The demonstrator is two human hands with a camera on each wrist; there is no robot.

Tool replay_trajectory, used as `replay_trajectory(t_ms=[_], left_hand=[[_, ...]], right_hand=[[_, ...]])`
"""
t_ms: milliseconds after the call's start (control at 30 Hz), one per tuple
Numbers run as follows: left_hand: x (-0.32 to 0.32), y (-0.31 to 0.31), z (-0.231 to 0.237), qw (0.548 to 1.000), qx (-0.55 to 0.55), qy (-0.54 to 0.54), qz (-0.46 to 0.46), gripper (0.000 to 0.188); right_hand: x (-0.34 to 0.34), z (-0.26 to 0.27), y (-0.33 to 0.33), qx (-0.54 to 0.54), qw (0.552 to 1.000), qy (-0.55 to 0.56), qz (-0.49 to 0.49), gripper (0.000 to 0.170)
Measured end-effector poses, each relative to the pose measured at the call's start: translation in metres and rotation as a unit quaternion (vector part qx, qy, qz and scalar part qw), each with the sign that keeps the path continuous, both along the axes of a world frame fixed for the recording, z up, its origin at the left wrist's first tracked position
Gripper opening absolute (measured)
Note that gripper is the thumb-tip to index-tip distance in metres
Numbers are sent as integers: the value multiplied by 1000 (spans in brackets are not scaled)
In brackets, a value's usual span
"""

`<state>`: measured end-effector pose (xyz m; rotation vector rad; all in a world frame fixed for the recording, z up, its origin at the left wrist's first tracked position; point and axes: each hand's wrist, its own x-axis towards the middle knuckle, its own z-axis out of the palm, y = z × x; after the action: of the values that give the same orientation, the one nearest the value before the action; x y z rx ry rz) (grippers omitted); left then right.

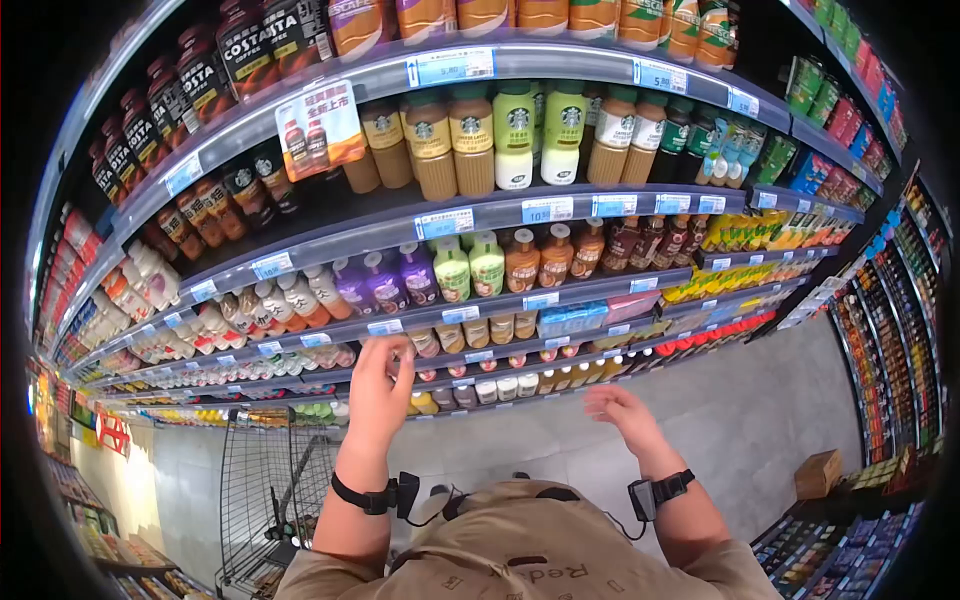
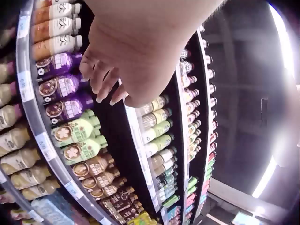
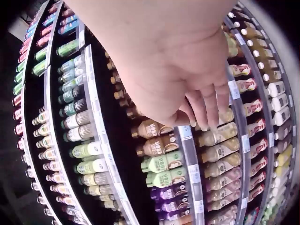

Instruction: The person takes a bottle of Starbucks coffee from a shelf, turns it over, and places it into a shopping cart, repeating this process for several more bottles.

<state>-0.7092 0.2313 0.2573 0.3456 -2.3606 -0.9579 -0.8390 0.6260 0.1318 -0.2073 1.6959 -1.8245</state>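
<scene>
A long bank of store shelves (image 1: 570,62), packed with drinks, curves across the upper and middle frame of the head view. Grey floor (image 1: 540,440) shows below it, and a wire shopping cart (image 1: 262,470) stands at lower left. A person in a brown shirt (image 1: 520,540) fills the bottom center, a black wrist strap on each arm. A cardboard box (image 1: 819,474) sits at lower right. The left hand (image 1: 380,392), left of center, is empty and relaxed, its fingers loosely bent, in front of the shelves and just below the purple bottles (image 1: 418,277). The right hand (image 1: 622,412), right of center and lower, is open and empty, its fingers loosely extended. Near the middle of the frame, green bottles (image 1: 487,265) stand just right of the purple ones, then brown bottles (image 1: 555,262). Small blue-and-white price tags (image 1: 450,67) line the shelf edges.
</scene>
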Motion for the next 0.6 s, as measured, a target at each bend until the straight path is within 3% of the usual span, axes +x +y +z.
replay_trajectory(t_ms=[100,167,267,367,433,467,500,567,600], left_hand=[[-27,8,37,1000,15,9,6,20],[-48,3,52,989,-82,126,-14,16],[-74,-6,82,989,-82,124,-13,23],[-107,-15,105,984,-96,149,-18,34],[-132,-22,119,973,-83,216,-9,38],[-148,-34,114,963,-129,235,1,45],[-157,-38,120,963,-127,239,0,45],[-176,-36,137,972,-10,232,-21,53],[-184,-33,145,969,-2,245,-21,47]], right_hand=[[-27,32,-31,-26,997,60,35,40],[-39,68,-63,-31,994,94,51,40],[-54,131,-109,-42,981,171,84,42],[-67,189,-153,-83,922,364,105,53],[-72,230,-179,-91,901,408,116,61],[-78,241,-191,-119,884,436,121,67],[-86,252,-202,-129,871,454,135,73],[-94,272,-223,-136,882,427,148,78],[-100,279,-232,-140,877,435,151,82]])
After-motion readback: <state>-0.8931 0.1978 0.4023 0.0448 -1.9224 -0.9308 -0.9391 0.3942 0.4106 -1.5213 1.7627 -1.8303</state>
